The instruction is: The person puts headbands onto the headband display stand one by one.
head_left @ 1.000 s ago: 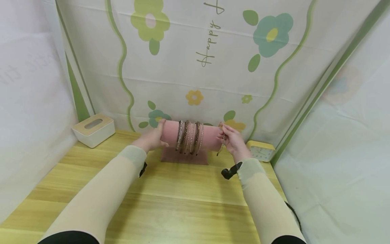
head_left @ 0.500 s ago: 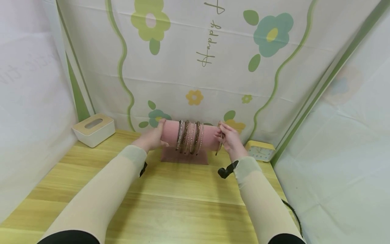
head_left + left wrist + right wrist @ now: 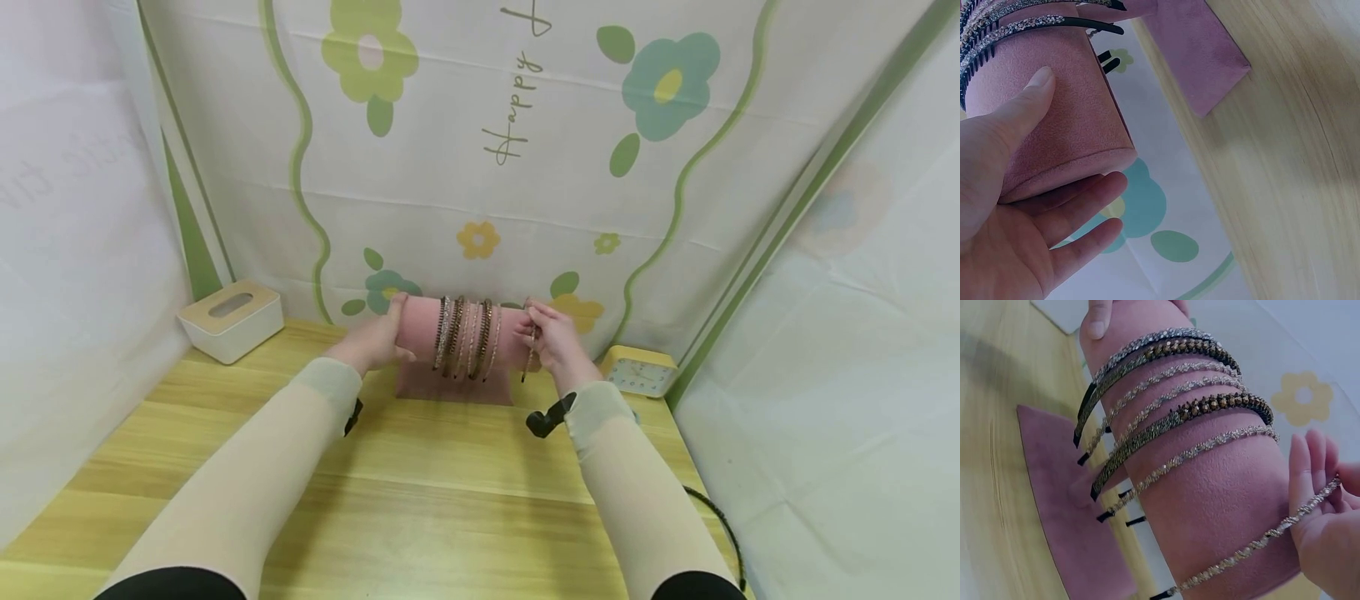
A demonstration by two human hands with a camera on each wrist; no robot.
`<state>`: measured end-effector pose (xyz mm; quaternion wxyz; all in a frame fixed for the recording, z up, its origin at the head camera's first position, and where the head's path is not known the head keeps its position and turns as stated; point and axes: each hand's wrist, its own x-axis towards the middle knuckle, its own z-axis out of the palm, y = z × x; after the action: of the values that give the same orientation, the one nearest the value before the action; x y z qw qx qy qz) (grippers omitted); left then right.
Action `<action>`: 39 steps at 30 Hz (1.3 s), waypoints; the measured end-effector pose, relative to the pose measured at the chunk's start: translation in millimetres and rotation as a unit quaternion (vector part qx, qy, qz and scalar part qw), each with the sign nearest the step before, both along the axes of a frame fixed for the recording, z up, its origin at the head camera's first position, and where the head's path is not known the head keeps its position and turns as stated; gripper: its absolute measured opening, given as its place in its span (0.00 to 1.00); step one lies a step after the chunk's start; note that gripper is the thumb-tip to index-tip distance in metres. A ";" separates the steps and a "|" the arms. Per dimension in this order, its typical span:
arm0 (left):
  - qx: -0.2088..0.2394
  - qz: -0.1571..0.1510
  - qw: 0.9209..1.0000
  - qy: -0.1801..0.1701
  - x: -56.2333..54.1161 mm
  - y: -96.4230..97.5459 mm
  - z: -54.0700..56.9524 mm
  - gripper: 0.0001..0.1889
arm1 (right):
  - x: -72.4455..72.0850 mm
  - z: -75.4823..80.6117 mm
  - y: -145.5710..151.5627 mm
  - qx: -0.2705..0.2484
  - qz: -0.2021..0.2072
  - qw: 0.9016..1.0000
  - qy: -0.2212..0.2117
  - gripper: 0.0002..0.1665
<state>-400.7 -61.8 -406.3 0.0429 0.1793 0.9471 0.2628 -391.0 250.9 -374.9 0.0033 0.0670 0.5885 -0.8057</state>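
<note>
A pink velvet headband stand (image 3: 420,325), a horizontal roll on a flat base, stands at the back of the table. Several glittery headbands (image 3: 1225,403), beaded in silver and bronze, are around its middle. My left hand (image 3: 375,337) holds the roll's left end; in the left wrist view the thumb (image 3: 1032,100) lies on the velvet and some fingers extend past the end. With my right hand (image 3: 557,340) I pinch a thin silvery headband (image 3: 1241,555), which is over the roll's right end, apart from the others. The far side of the roll is hidden.
A tissue box (image 3: 232,321) with a wooden lid stands at the back left. Near the right corner is a yellow clock (image 3: 640,371), partly behind my right wrist. A dark thin band (image 3: 723,525) lies at the table's right edge. Printed cloth walls enclose the table.
My right hand has moved left, bringing the thin headband from the roll's right end further onto it. My left hand and the stand have stayed in place.
</note>
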 end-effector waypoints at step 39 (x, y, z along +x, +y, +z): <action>-0.003 0.001 1.000 -0.011 -0.5 0.5 1.6 0.62 | 0.7 0.8 43.2 0.603 0.171 0.768 0.133 0.51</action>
<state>-401.3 -61.3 -404.7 0.0538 0.1754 0.9475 0.2619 -390.2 294.1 -374.1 0.0217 -0.1544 0.9496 -0.2721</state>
